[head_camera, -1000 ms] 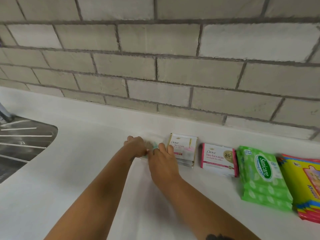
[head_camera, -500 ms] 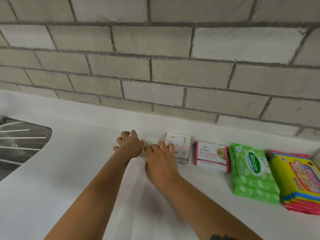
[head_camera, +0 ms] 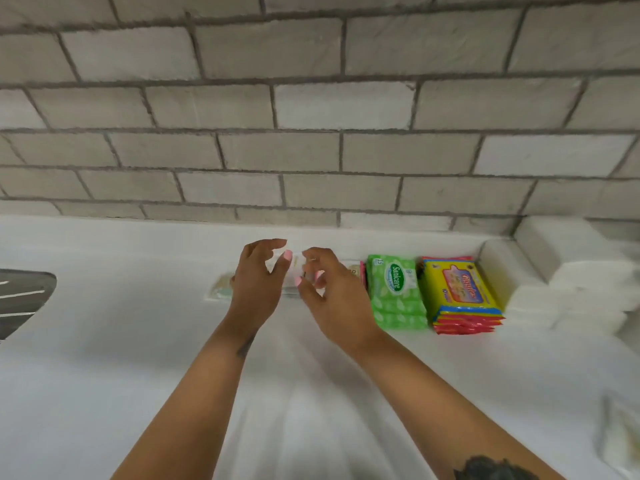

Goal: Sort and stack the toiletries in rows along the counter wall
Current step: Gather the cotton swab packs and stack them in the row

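Note:
Both my hands hover just above the white counter [head_camera: 138,341], near the wall, with loosely curled fingers that hold nothing. My left hand [head_camera: 258,284] is just right of a small pale green packet [head_camera: 221,291] lying flat on the counter. My right hand [head_camera: 334,299] covers most of the Dove boxes [head_camera: 352,271], of which only a strip shows between and beside my hands. To the right stand a stack of green Sanicare wipe packs [head_camera: 396,296] and a stack of yellow and red packs [head_camera: 462,297], all in a row by the wall.
A steel sink drainer [head_camera: 24,299] lies at the left edge. A stepped white ledge [head_camera: 571,289] closes off the right end of the row. A blurred pale packet [head_camera: 623,441] lies at the lower right. A grey brick wall [head_camera: 311,133] stands behind.
My hands have come off the small pale green packet and lifted, and their fingers have loosened. The packet now lies alone left of my left hand. The view has swung to the right.

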Tool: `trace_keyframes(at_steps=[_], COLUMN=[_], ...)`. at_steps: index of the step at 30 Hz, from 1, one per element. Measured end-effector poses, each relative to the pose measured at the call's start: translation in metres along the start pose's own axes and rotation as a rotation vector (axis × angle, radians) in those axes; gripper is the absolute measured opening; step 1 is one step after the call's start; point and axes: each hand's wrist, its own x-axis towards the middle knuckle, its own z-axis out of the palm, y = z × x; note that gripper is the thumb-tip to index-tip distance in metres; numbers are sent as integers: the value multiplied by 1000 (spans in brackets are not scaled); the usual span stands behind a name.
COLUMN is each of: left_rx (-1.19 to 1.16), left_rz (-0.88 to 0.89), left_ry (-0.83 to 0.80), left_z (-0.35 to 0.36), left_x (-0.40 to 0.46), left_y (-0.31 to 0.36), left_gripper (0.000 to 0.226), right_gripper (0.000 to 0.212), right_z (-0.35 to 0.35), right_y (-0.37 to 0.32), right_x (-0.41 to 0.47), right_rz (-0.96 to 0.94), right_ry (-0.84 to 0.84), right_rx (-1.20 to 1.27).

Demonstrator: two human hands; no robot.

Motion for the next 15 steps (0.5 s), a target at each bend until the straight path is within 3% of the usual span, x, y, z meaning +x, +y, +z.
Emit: trace_keyframes(at_steps=[6, 15], left_rx=[-226, -270], left_rz=[77, 59], left_ry=[-58, -267], left_z=[36, 111], left_x=[-49, -122], left_y=[59, 131], left_gripper=[18, 22], right_gripper=[37, 37], right_z=[-77, -181], right_y=[3, 35], right_x=[-47, -129], right_rz=[89, 188], right_ry=[71, 227], right_rx=[14, -48])
